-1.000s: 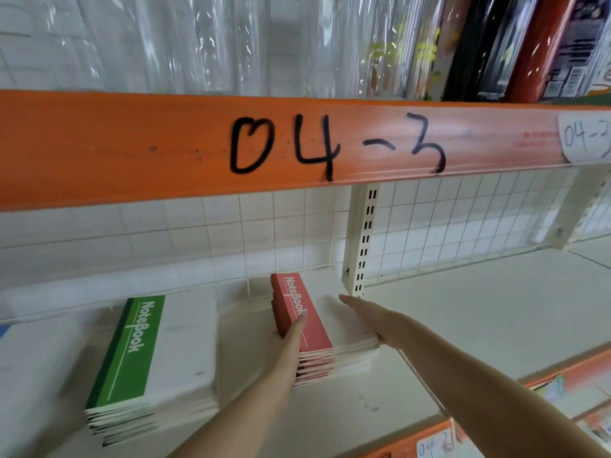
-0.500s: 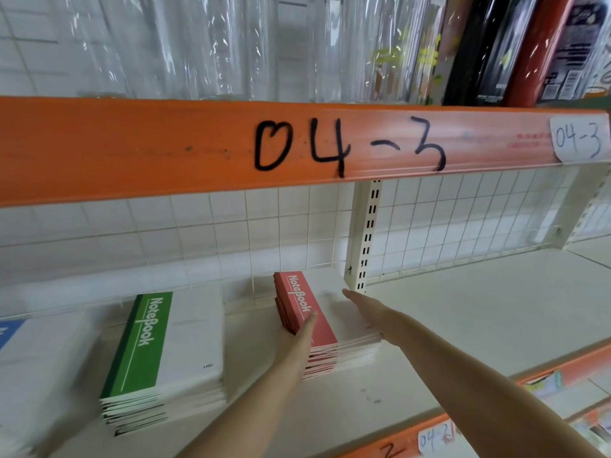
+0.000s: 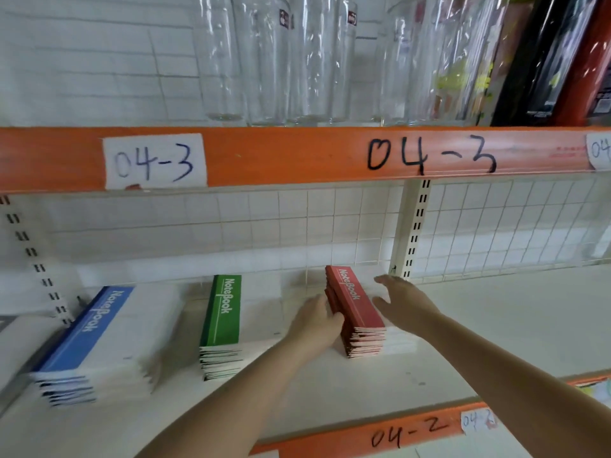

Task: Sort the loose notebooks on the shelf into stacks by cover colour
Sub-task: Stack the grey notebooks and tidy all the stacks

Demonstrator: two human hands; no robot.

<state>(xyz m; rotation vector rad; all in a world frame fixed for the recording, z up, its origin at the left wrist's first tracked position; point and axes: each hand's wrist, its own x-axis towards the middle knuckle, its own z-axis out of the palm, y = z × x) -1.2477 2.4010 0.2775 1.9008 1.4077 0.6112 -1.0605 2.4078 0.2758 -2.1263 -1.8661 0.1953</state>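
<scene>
Three notebook stacks lie on the white shelf (image 3: 496, 325). A blue-spined stack (image 3: 89, 338) is at the left, a green-spined stack (image 3: 221, 312) in the middle, and a red-spined stack (image 3: 355, 302) to the right of it. My left hand (image 3: 314, 322) presses flat against the left side of the red stack, fingers straight. My right hand (image 3: 401, 302) hovers over the white covers on the red stack's right side, fingers spread; whether it touches them I cannot tell.
An orange beam (image 3: 297, 153) marked 04-3 runs overhead, with glass tumblers (image 3: 264, 61) above it. A slotted white upright (image 3: 413, 226) and a wire grid (image 3: 496, 226) stand behind the red stack. The shelf's front edge (image 3: 396, 431) is orange, marked 04-2.
The view has swung left and down, so the blue stack now shows. My hands stay at the red stack, with the right hand's fingers now spread and slightly raised.
</scene>
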